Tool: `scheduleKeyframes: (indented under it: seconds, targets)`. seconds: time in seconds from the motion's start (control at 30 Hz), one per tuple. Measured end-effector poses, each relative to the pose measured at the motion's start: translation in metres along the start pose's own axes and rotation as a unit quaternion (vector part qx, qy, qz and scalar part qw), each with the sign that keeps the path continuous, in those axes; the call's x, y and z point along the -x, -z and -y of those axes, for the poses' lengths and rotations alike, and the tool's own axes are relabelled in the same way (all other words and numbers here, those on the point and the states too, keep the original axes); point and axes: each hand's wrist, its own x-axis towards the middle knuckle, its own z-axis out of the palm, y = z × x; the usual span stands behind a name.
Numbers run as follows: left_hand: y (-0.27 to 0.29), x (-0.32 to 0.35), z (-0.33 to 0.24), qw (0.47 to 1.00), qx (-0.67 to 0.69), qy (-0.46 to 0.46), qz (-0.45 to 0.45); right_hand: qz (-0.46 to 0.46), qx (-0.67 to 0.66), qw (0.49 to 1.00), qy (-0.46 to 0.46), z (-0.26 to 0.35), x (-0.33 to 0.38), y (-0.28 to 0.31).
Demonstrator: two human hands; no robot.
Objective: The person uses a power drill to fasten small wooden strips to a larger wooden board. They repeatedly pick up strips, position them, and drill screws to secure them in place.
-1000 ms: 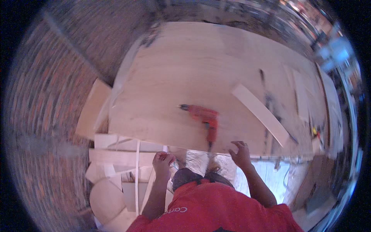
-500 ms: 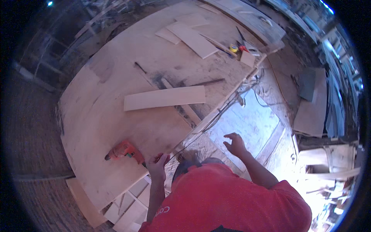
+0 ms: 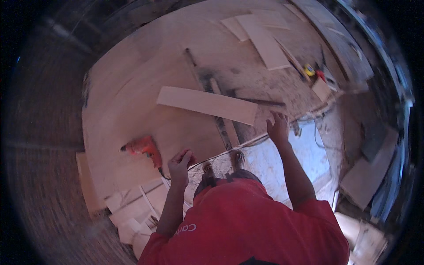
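Note:
My left hand point(image 3: 179, 164) is closed in a pinch just right of the drill's handle; what its fingers hold, if anything, I cannot make out. A thin dark cord point(image 3: 215, 157) runs by those fingers along the near edge of the worktop. The orange-red power drill point(image 3: 146, 147) lies on its side, its chuck toward the left. My right hand point(image 3: 278, 127) is raised with its fingers apart, holding nothing, beside the right end of a pale wooden board point(image 3: 207, 104). That board lies flat across a dark-stained strip point(image 3: 221, 128).
The large wooden worktop point(image 3: 128, 97) holds several pale boards point(image 3: 265, 42) at the back. A yellow tape measure point(image 3: 309, 70) and a red-handled tool point(image 3: 319, 75) lie at its far right. Wood offcuts point(image 3: 132, 212) are below the near left edge; sheets point(image 3: 370, 168) lean at the right.
My right hand has moved forward and up toward the board's right end. The view has turned, so the board looks tilted the other way. My left hand stays near the drill.

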Motion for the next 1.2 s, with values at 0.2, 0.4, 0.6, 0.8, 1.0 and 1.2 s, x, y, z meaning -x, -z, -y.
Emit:
scheduleKeyframes:
  seconds: [0.2,0.4,0.6,0.8,1.0,1.2]
  targets:
    - [0.012,0.057,0.041,0.981,0.029,-0.053,-0.185,0.205,0.094,0.965,0.135,-0.015,-0.101,-0.037]
    - [0.041,0.12,0.08,0.936,0.078,-0.061,-0.337,0.237,0.153,0.943,0.175,-0.023,-0.162,-0.044]
    - [0.107,0.152,0.12,0.843,0.152,-0.114,-0.503,0.109,0.097,0.981,0.125,-0.053,-0.198,-0.051]
    - [0.2,0.165,0.106,0.74,0.194,-0.184,-0.617,-0.056,-0.032,0.983,0.169,-0.068,-0.203,-0.084]
    - [0.324,0.156,0.083,0.731,0.125,-0.215,-0.635,-0.113,0.051,0.992,-0.035,0.003,-0.203,-0.081]
    - [0.439,0.093,0.029,0.783,-0.048,-0.19,-0.591,-0.007,-0.357,0.933,0.037,0.205,-0.059,-0.036]
